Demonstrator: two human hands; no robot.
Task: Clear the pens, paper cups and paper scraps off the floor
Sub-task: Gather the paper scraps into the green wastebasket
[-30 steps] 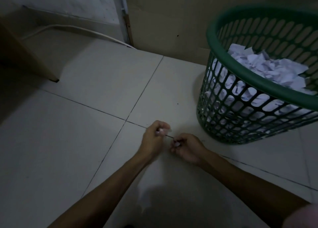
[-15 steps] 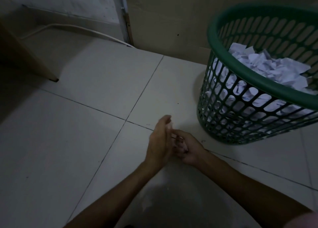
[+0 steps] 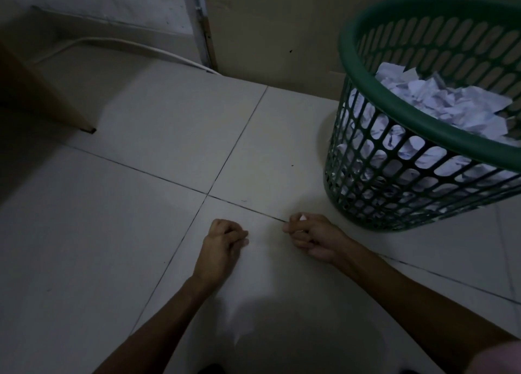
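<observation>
Low at frame centre, right hand (image 3: 313, 239) pinches a light, flimsy paper scrap (image 3: 303, 218); left hand (image 3: 222, 244) curls, contents unclear.

Paper scraps (image 3: 439, 102) in basket (image 3: 417, 128), right.

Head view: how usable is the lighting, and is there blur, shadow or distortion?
Head view: dim and underexposed; a broad shadow darkens the floor bottom centre. Wide-angle bending skews the green basket. Edges are soft; the white bit in the right hand is too small to identify; the left hand is curled.
</observation>
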